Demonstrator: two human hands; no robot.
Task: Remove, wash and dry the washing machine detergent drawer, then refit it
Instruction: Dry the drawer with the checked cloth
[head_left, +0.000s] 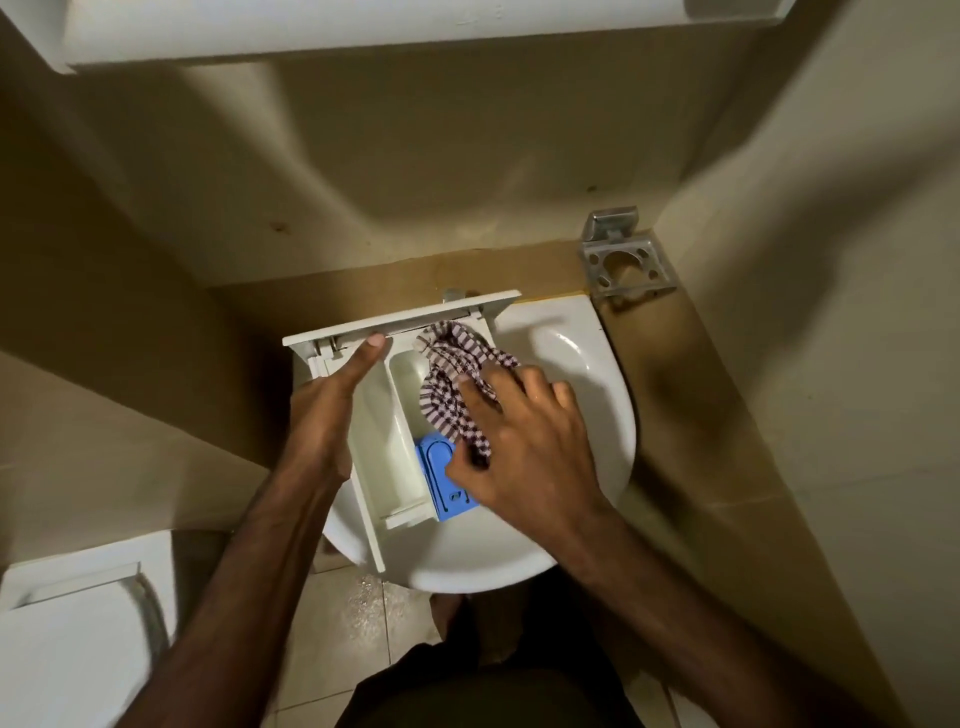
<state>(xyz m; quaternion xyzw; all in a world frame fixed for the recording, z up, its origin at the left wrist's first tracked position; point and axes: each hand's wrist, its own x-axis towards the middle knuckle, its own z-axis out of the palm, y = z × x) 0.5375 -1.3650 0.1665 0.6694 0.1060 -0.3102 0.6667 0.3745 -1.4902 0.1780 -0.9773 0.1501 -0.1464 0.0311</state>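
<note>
The white detergent drawer (387, 415) lies over the white sink (587, 374), its front panel toward the wall. A blue insert (436, 462) sits in its near right compartment. My left hand (332, 405) holds the drawer's left side, thumb up against the front panel. My right hand (524, 441) grips a purple-and-white checked cloth (457, 374) and presses it into the drawer's right compartment. The hand and cloth hide part of that compartment.
A metal holder (621, 260) is fixed to the wall at the back right of the sink. A white toilet (67, 639) stands at the lower left. The tiled floor (363, 618) below the sink looks wet. Beige walls close in on both sides.
</note>
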